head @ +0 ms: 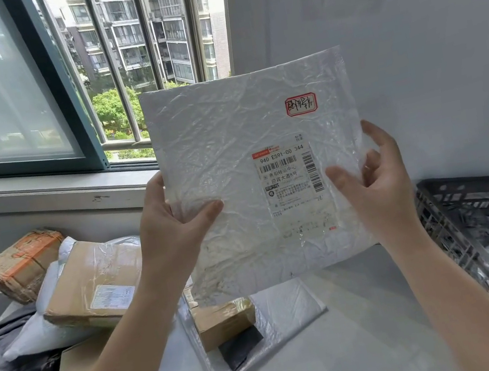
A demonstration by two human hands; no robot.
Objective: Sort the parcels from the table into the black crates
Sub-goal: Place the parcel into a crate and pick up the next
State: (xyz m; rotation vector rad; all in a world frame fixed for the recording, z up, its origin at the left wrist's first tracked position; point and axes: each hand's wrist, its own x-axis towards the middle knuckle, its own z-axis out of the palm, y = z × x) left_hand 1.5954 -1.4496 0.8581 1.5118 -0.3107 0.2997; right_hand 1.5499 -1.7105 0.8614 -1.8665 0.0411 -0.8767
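Note:
I hold a flat white bubble mailer (pixel 229 142) upright in front of me, above the table, its shipping label and a red-framed sticker facing me. My left hand (pixel 172 227) pinches its lower left edge, thumb on the front. My right hand (pixel 373 182) grips the right edge, thumb in front and fingers behind. A black crate (pixel 451 234) stands at the right with dark and grey bags inside it.
On the white table (pixel 375 325) lie a taped cardboard box (pixel 91 287), a worn orange-taped box (pixel 22 267), white and dark poly bags (pixel 10 367), a small brown box (pixel 224 319) on a flat white mailer (pixel 290 304). A window sill runs behind.

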